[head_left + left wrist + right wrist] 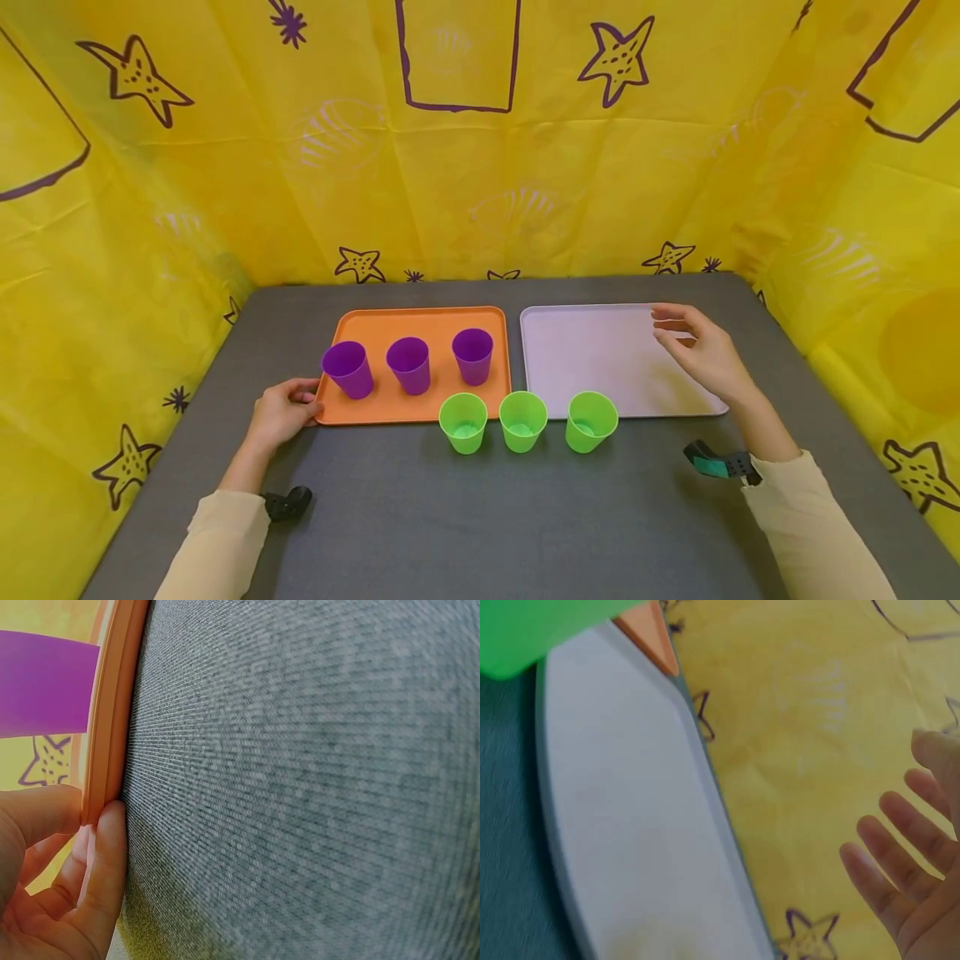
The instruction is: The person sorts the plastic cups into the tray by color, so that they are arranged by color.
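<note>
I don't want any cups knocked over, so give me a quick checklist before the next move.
1. Left hand gripping the orange tray near its corner: ok.
2. Right hand holding nothing, over the lilac tray: ok.
3. Three purple cups upright on the orange tray: ok.
4. Three green cups upright on the table: ok.
5. Green cups not touching the trays: cannot tell; they overlap in the head view.

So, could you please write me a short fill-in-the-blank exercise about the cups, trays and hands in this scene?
1. In all, there are ____ green cups.
2. The purple cups stand on a tray coloured ____.
3. While the left hand grips that tray's edge, the right hand holds ____.

Missing words: three; orange; nothing.
</note>
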`<state>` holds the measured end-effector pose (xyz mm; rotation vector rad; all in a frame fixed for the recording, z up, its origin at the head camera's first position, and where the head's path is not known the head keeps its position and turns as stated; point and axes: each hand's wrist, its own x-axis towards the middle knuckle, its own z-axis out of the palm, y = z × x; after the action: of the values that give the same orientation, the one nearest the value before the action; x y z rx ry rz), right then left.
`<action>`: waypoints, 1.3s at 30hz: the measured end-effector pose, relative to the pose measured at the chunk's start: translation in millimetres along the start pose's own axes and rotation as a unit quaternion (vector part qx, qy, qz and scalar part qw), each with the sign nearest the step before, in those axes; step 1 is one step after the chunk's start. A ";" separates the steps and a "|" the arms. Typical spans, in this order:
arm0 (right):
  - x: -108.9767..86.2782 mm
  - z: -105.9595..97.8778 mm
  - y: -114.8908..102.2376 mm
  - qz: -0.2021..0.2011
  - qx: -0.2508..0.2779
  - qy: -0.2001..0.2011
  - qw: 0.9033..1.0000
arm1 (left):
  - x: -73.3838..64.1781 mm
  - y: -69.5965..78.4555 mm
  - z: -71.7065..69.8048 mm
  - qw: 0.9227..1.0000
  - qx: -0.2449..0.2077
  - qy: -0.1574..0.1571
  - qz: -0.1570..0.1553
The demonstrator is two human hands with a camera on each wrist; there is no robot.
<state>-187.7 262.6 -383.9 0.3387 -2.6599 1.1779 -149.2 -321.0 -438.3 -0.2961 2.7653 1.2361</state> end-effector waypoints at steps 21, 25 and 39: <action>-48.5 -26.9 77.8 0.130 -0.038 0.088 0.987 | -0.2 0.1 1.0 1.000 -0.015 0.009 0.017; -53.7 -26.7 85.6 0.144 -0.062 0.065 0.985 | -1.1 0.5 1.0 1.000 -0.017 0.007 0.016; -61.5 -23.5 92.9 0.156 -0.129 0.016 0.979 | -1.3 1.5 1.0 1.000 -0.016 0.003 0.006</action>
<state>-154.1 348.5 -450.7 -0.1452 -2.8642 0.8821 -148.3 -319.1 -437.7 -0.2862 2.7590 1.2853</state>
